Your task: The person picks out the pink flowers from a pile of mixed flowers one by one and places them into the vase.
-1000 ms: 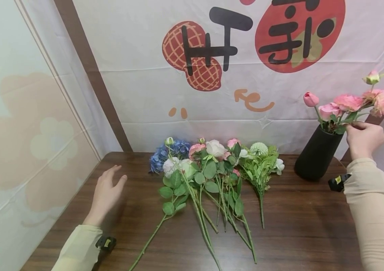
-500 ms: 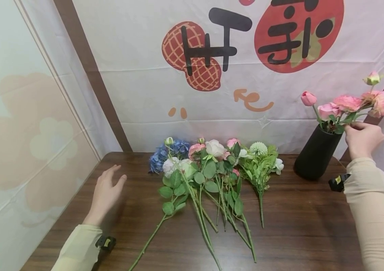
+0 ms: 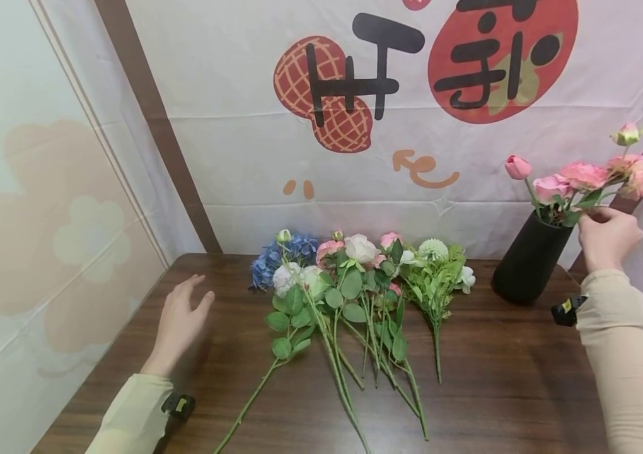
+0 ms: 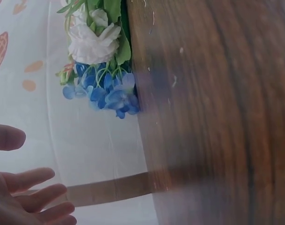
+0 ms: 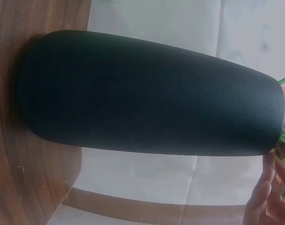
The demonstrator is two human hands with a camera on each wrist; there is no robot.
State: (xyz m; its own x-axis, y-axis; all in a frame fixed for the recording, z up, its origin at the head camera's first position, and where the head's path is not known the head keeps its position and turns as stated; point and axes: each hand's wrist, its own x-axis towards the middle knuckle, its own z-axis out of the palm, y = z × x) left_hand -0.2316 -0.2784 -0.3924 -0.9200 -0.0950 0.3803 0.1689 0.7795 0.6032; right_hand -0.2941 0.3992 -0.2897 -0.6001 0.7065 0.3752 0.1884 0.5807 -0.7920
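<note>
At the far right stands a black vase (image 3: 532, 258) holding several pink flowers, among them a tulip (image 3: 518, 167) and a full ruffled bloom (image 3: 642, 176). My right hand (image 3: 609, 236) is at the vase's mouth, its curled fingers pinching the stem of a pink flower; the exact grip is partly hidden by leaves. In the right wrist view, the vase (image 5: 151, 96) fills the middle and the fingers (image 5: 268, 190) show by its rim. My left hand (image 3: 179, 321) hovers at the table's left side with loose, spread fingers, touching nothing. A blue hydrangea (image 3: 267, 265) is the nearest flower to it.
Across the middle of the brown wooden table (image 3: 492, 391) lie several loose flowers, including a white rose (image 3: 362, 249) and a green leafy spray (image 3: 435, 284). Their stems point towards the front edge. A printed cloth (image 3: 231, 157) hangs behind the table.
The pink blooms at the right have dipped very slightly along with my right hand. My left hand and the loose flowers stay where they were.
</note>
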